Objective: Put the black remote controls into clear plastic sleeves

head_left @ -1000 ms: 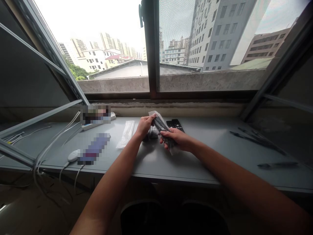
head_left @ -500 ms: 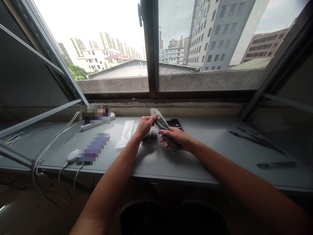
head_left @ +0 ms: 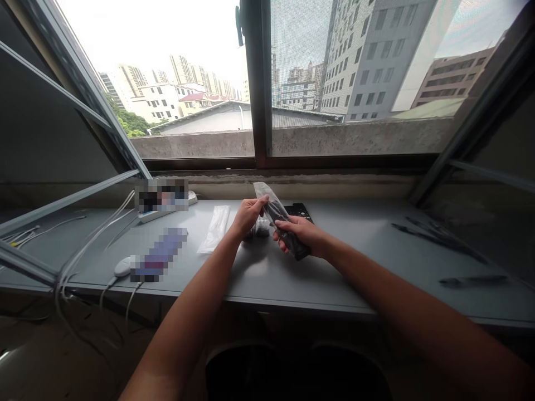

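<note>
Item one: a translucent plastic sleeve [head_left: 271, 201] with a dark, elongated article [head_left: 302, 253] in it, held slanting above the desk [head_left: 355, 267], roughly mid-view, its pale end toward the window [head_left: 259, 111]. The article's dark end shows below my right hand; I cannot tell how far the plastic covers it.

Hands, a pair, both closed on item one. My left hand [head_left: 249, 214] pinches the sleeve near its upper end between thumb and fingers; my right hand [head_left: 297, 231] is wrapped around the lower part, thumb on top. The two are close together, the sleeve spanning the gap.

Item two: a black panel [head_left: 301, 210] with small light marks, lying on the desk behind the right hand, partly hidden by it.

Item three: a small dark bundle in clear wrap [head_left: 262, 228], on the desk between the hands as I see it, contents unclear.

Item four: a flat white packet [head_left: 215, 228], left of the left hand.

Left side: a white power strip [head_left: 169, 214], partly blurred out; a pixelated bluish object [head_left: 161, 253]; a rounded white device [head_left: 123, 267] with a cable.

Right side: dark, cord-like strands [head_left: 443, 240].
</note>
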The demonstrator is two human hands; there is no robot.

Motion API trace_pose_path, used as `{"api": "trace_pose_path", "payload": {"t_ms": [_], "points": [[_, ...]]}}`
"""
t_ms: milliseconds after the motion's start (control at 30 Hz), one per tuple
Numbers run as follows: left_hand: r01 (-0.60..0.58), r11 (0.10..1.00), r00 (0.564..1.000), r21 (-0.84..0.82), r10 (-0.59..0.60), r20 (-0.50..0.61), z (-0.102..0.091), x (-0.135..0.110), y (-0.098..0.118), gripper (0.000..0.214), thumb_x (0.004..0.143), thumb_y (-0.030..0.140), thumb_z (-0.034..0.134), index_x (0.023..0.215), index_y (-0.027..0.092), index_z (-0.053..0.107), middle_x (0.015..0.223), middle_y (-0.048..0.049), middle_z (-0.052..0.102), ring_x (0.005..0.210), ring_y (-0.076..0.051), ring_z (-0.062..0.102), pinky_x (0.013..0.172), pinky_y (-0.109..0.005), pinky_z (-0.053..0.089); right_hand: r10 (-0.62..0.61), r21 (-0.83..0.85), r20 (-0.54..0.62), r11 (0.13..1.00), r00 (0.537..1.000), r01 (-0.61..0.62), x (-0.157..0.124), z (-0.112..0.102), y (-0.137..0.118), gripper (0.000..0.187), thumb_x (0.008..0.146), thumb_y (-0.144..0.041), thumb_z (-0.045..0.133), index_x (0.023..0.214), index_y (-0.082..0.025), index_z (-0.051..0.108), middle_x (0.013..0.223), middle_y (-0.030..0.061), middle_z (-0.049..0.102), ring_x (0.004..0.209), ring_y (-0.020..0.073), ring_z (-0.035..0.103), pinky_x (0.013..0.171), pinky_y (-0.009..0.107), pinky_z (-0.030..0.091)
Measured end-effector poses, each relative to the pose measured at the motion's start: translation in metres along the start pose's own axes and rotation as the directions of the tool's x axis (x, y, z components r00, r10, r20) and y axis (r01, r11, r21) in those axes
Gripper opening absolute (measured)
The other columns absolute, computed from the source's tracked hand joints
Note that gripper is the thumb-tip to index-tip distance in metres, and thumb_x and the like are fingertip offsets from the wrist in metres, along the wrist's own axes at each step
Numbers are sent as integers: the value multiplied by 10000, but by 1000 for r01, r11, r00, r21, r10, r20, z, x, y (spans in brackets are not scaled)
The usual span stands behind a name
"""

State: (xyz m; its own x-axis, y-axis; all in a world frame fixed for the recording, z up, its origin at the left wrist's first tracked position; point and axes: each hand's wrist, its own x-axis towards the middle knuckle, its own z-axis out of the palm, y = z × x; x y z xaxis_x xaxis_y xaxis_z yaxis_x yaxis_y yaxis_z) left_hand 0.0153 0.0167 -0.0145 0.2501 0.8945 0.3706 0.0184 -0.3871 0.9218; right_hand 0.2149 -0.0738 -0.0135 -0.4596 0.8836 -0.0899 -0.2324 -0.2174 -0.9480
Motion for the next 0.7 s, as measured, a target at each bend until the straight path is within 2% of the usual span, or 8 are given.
{"api": "trace_pose_path", "payload": {"t_ms": [200, 467, 533, 600, 667, 700], "points": [[52, 999, 991, 3, -52, 122, -3, -2, 4, 587, 943, 655, 724, 630, 158, 719, 616, -47, 636, 600, -141, 521, 626, -287, 403, -17, 13, 10, 1000, 1000, 17, -1, 1, -1, 241, 1013, -360, 775, 1060, -186, 616, 848, 67, 781, 576, 168, 723, 470, 261, 623], [39, 997, 995, -72, -33, 89, -4, -2, 1, 490, 917, 592, 792, 736, 136, 807, 678, -60, 708, 610, -146, 578, 625, -272, 443, -3, -14, 20, 1000, 1000, 3, -1, 4, -5, 262, 1000, -350, 785, 1102, -181, 614, 938, 95, 809, 632, 191, 768, 491, 267, 644], [48, 991, 999, -128, -45, 21, -3, 1, 1, 470, 899, 575, 814, 744, 131, 806, 696, -64, 716, 616, -150, 599, 630, -272, 468, 12, -23, 23, 1000, 1000, -11, -1, 3, -4, 273, 993, -359, 798, 1069, -188, 599, 933, 93, 809, 618, 184, 761, 470, 255, 629], [53, 972, 990, -229, -82, -118, -5, 5, 1, 420, 882, 522, 841, 743, 129, 788, 711, -64, 717, 627, -159, 630, 647, -277, 506, 31, -36, 35, 999, 999, -30, -1, 2, -4, 291, 984, -367, 812, 1036, -194, 585, 946, 99, 813, 601, 174, 750, 436, 237, 599], [60, 937, 939, -344, -170, -299, -11, 11, 1, 338, 887, 433, 846, 762, 130, 763, 729, -60, 720, 649, -169, 668, 672, -283, 544, 49, -50, 45, 998, 998, -46, -2, 1, -4, 292, 982, -365, 818, 1041, -190, 592, 958, 107, 819, 594, 171, 744, 411, 226, 575], [64, 914, 891, -400, -232, -389, -16, 13, 1, 294, 900, 387, 834, 779, 133, 749, 734, -55, 719, 656, -171, 683, 676, -281, 556, 56, -57, 47, 997, 997, -53, -2, 1, -5, 285, 985, -361, 813, 1065, -182, 607, 957, 112, 822, 591, 172, 744, 406, 225, 570]]}}
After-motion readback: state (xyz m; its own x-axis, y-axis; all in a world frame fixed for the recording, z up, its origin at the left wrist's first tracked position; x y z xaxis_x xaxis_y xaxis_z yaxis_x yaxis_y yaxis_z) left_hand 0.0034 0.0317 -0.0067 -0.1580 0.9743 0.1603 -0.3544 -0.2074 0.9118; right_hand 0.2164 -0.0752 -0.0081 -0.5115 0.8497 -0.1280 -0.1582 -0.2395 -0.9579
